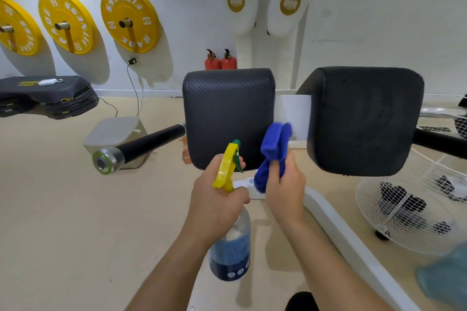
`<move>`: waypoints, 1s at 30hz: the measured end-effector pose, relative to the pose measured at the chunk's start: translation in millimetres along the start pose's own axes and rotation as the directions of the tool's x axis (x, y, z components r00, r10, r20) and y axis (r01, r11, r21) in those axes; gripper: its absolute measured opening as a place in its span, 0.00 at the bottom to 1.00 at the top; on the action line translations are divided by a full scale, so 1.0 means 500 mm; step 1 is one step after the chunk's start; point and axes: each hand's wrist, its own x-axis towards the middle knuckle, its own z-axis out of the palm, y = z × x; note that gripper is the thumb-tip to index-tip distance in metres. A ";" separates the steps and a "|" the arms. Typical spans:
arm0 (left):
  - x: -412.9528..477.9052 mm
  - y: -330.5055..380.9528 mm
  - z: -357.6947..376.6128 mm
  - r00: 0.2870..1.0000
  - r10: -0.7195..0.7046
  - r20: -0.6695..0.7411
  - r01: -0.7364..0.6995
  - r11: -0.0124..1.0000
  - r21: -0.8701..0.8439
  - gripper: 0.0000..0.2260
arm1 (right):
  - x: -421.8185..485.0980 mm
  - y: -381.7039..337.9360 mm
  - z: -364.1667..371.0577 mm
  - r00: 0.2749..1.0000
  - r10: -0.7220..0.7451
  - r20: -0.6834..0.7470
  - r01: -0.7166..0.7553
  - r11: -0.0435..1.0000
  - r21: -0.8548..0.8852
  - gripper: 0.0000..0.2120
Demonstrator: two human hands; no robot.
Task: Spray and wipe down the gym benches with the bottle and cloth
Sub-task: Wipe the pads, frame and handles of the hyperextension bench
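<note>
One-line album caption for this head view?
Left hand aims spray bottle at black pad; right hand holds blue cloth ready.

It was a gym. Round yellow rubber weight plates (115, 7) printed with "FITNESS" hung on pegs along the far left wall, above a stack of black plastic step platforms (48, 94) on the pale floor (63, 209). Two black padded vinyl bench cushions (228, 113) stood in the middle on a white metal frame (336, 219), with a black steel-capped bar (149, 140) jutting left.
</note>
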 end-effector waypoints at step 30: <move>0.045 0.126 0.067 0.997 -0.059 -0.059 0.070 0.974 0.215 0.11 | 0.221 -0.175 -0.069 0.973 -0.228 0.036 0.206 0.929 0.308 0.13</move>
